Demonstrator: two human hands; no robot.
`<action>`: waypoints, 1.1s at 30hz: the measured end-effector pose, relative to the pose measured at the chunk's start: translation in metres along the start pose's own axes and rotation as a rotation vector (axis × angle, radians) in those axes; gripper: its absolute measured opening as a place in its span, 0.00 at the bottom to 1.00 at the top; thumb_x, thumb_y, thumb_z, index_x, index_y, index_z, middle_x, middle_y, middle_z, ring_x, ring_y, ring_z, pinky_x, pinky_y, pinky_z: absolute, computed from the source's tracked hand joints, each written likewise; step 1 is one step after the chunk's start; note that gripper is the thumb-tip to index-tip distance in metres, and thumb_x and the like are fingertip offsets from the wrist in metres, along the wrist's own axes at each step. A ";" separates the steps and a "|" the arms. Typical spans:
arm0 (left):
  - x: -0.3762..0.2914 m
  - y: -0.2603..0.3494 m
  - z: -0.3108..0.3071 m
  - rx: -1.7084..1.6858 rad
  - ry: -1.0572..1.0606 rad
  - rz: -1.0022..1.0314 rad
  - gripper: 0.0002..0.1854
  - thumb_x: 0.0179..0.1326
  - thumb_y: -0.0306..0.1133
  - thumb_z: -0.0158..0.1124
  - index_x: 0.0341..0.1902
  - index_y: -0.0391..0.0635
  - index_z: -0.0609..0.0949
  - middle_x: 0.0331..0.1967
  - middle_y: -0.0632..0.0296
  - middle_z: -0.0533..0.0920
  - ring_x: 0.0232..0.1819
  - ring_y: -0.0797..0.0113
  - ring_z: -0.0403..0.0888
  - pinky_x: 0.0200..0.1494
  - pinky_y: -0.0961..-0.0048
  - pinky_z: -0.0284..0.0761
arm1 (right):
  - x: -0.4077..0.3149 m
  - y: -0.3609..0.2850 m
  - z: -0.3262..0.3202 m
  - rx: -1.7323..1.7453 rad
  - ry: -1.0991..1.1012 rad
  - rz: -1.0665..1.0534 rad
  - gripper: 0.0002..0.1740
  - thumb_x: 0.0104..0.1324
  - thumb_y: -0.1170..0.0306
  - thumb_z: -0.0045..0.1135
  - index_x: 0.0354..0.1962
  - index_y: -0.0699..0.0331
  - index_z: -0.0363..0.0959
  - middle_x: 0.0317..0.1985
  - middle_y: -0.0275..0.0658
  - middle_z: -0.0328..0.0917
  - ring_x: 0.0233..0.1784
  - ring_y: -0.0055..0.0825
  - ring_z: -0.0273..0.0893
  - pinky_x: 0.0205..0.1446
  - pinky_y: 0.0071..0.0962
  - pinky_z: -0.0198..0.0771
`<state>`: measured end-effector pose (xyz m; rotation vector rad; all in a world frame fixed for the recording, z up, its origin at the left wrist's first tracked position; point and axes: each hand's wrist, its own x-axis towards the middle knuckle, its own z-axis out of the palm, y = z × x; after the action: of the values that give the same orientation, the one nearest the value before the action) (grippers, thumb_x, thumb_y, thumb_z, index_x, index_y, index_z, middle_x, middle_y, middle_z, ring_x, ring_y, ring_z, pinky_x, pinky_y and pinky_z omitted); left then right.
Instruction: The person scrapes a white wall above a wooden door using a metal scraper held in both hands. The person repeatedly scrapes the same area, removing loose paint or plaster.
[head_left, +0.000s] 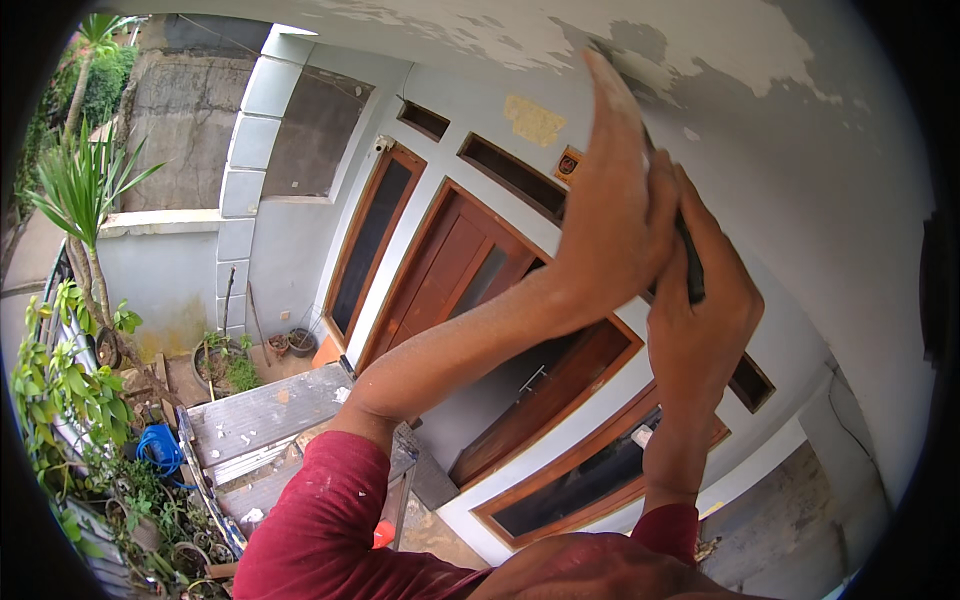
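Both my arms reach up to the white ceiling (720, 45), where paint has come off in ragged patches. My right hand (705, 322) grips the dark handle of a scraper (691, 262). Higher up, my left hand (619, 187) lies along the same tool, its fingers stretched towards the blade end. That end meets the ceiling beside a peeled grey patch (637, 41); the fingers hide most of the blade. Pale dust coats the left fingers.
Below left stands a scaffold platform (270, 409) strewn with paint flakes. Wooden doors (442, 270) and narrow windows line the wall ahead, with a small camera (383, 143) mounted on it. Potted plants (225, 364) and a blue hose (160, 448) lie at the lower left.
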<state>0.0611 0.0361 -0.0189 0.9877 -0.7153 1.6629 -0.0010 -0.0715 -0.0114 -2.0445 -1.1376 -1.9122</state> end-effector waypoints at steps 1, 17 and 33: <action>-0.005 -0.001 0.002 0.028 -0.010 0.027 0.41 0.71 0.24 0.49 0.80 0.29 0.40 0.58 0.29 0.74 0.43 0.49 0.80 0.52 0.60 0.75 | -0.007 0.001 -0.001 -0.019 0.011 0.008 0.23 0.68 0.81 0.57 0.60 0.62 0.78 0.35 0.42 0.84 0.32 0.33 0.82 0.39 0.35 0.75; -0.003 -0.014 -0.002 0.060 -0.010 0.020 0.42 0.71 0.23 0.51 0.80 0.30 0.40 0.63 0.29 0.72 0.51 0.41 0.81 0.53 0.60 0.78 | -0.010 0.003 0.019 0.050 -0.009 0.084 0.25 0.67 0.81 0.56 0.61 0.58 0.79 0.32 0.41 0.81 0.30 0.30 0.79 0.37 0.33 0.74; 0.000 -0.021 0.006 0.153 0.046 0.118 0.39 0.71 0.24 0.51 0.79 0.30 0.44 0.43 0.35 0.80 0.39 0.47 0.82 0.44 0.59 0.77 | 0.000 0.003 0.019 0.084 -0.032 0.149 0.23 0.68 0.82 0.56 0.59 0.64 0.80 0.46 0.44 0.85 0.47 0.33 0.84 0.53 0.32 0.76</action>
<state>0.0828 0.0374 -0.0162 1.0272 -0.6328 1.8593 0.0165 -0.0634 -0.0138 -2.0596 -1.0216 -1.7395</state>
